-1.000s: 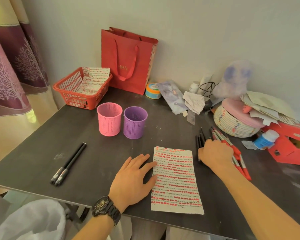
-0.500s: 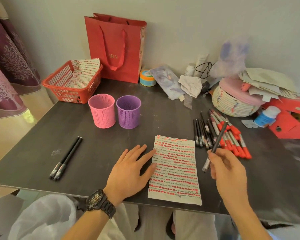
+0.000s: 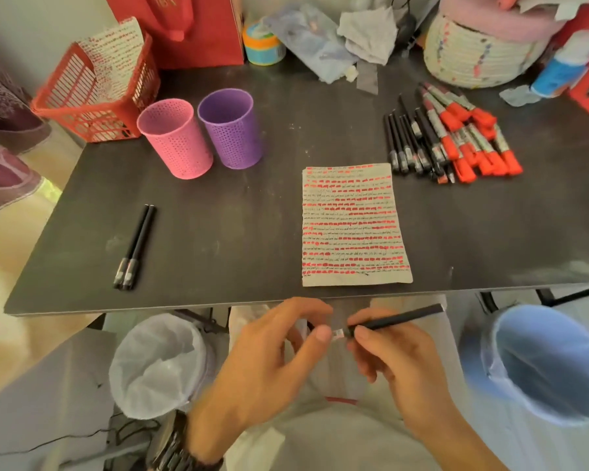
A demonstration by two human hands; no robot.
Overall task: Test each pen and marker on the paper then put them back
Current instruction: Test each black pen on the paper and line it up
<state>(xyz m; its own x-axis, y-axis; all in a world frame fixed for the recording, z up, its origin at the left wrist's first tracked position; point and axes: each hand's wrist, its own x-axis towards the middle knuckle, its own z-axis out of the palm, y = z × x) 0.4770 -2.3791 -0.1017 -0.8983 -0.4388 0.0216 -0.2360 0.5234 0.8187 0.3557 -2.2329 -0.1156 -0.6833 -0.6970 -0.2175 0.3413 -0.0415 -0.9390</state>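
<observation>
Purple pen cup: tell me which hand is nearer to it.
Left. The left hand pinches one end of the black pen just off the near edge of the table, down-right of the purple pen cup; the right hand grips the same pen farther right.

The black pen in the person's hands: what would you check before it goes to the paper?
1. Grip: right hand holds the black pen by the barrel. Ok.
2. Cap off: left hand pinches the cap end, and no bare tip shows. Cannot tell.
3. Paper lies flat on the table with nothing on it. Ok.
4. Paper steadied: no hand rests on it. Not ok.
5. Room to write: only a thin bare strip along the near edge. Ok, but narrow.
6. Pink cup and purple cup stand upright for the return. Ok.
</observation>
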